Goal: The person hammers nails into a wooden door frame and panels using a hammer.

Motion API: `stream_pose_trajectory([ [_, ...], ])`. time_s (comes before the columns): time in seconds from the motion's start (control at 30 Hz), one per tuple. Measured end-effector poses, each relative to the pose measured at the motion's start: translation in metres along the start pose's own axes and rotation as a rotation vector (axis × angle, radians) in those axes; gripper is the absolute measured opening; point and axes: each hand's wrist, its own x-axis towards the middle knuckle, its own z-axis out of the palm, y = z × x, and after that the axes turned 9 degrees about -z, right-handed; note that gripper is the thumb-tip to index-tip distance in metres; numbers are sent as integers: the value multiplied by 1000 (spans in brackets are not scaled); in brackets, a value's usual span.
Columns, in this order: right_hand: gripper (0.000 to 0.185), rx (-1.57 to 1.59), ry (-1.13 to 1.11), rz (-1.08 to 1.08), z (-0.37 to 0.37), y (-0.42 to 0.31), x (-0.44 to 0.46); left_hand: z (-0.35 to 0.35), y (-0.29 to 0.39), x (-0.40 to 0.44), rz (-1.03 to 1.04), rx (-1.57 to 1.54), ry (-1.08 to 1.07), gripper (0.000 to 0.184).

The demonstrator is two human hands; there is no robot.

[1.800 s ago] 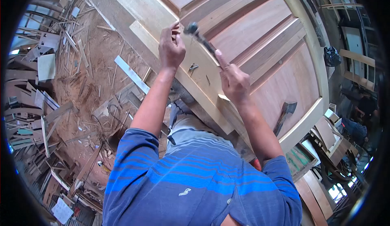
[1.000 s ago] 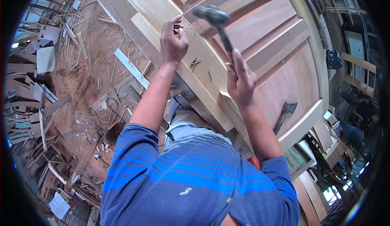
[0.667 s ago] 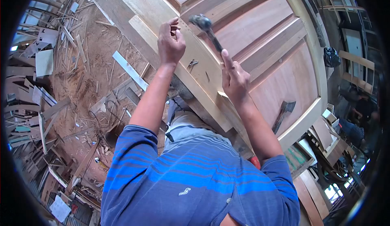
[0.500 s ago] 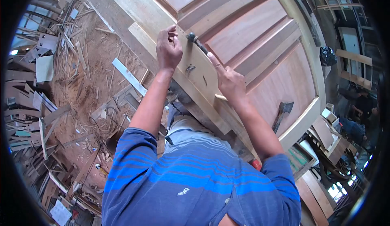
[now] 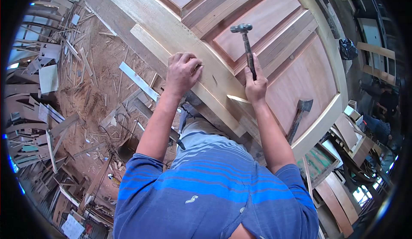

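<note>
A wooden door panel (image 5: 296, 74) with recessed sections lies before me, and a pale board (image 5: 161, 31) runs along its near side. My right hand (image 5: 256, 86) is wrapped around the handle of a hammer (image 5: 248, 48), its metal head raised above the panel. My left hand (image 5: 183, 74) rests on the pale board with its fingers curled and drawn together. A small dark bit shows at its fingertips, too small to name. On the board to the right of that hand is a short dark slot (image 5: 215, 79).
A hatchet (image 5: 299, 114) lies on the panel at the right. An offcut of wood (image 5: 240, 99) sits by my right wrist. Wood scraps (image 5: 83, 58) litter the dirt floor at the left. A black plastic bag (image 5: 347, 49) and a person (image 5: 382, 106) are at the far right.
My right hand has lifted the hammer from the board and swung its head up and right. My left hand has come down onto the spot where small metal pieces lay, its fingers closing.
</note>
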Motion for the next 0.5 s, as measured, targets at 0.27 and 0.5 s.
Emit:
stream_pose_trajectory([
  [0.27,60,34,39,52,-1,0,6,14,3,4,103,198,-49,16],
  [0.5,61,39,-25,11,-2,-1,4,9,3,6,35,165,-58,14],
])
